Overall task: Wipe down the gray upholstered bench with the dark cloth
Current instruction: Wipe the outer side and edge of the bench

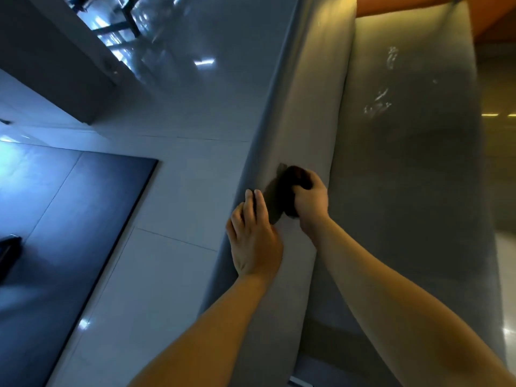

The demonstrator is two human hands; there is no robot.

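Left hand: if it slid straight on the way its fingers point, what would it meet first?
Probably the near edge of the dark cloth, gripped by the right hand just beside the fingertips of the left hand. If it misses, only the gray upholstered bench lies ahead; depth is unclear.

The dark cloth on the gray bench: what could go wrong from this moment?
1. The right hand grips the dark cloth bunched up, so little fabric may touch the bench and strips could be missed.
2. The whitish marks lie far from the cloth and may get skipped.
3. The left hand rests beside the cloth and may block the stroke.
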